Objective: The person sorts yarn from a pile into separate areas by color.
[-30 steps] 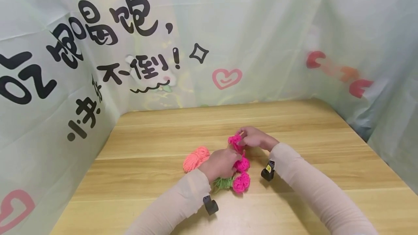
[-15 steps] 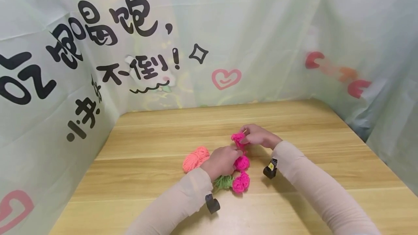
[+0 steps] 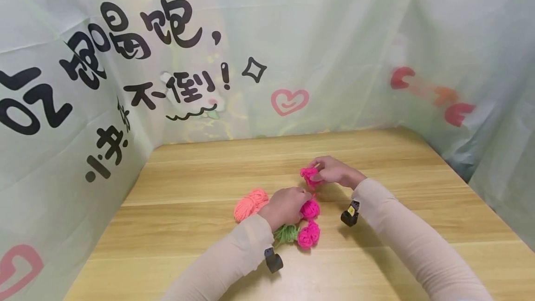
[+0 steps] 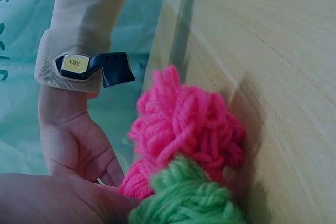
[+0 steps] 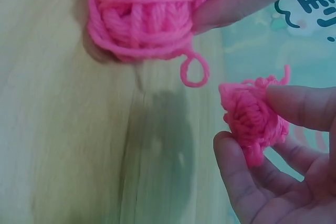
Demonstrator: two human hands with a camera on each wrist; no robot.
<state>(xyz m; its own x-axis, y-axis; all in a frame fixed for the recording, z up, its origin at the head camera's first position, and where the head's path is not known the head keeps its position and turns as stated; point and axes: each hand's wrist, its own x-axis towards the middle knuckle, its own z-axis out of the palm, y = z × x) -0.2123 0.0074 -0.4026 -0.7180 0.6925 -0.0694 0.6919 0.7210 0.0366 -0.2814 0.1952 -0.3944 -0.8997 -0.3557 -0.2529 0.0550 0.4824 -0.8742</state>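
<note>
My right hand [image 3: 336, 172] pinches a small crocheted pink piece [image 5: 256, 114] between thumb and fingers, raised over the table in the head view. My left hand [image 3: 286, 206] holds a bright pink yarn ball [image 5: 144, 17], its fingers against the ball's side in the right wrist view. A loose loop of pink yarn hangs at the ball's edge. Closer to the person lies a bundle of pink yarn [image 4: 186, 124], with green yarn [image 4: 189, 198] beside it. Part of the green yarn is hidden behind my left hand in the head view.
A coral yarn skein [image 3: 251, 205] lies left of my left hand, partly covered by it. The wooden table [image 3: 188, 171] is bordered by a printed cloth curtain [image 3: 334, 50] at the back and sides. Each sleeve carries a black wrist camera [image 3: 273, 260].
My right hand has moved to the right and farther away with the crocheted piece, widening the gap from the yarn ball. My left hand has barely shifted.
</note>
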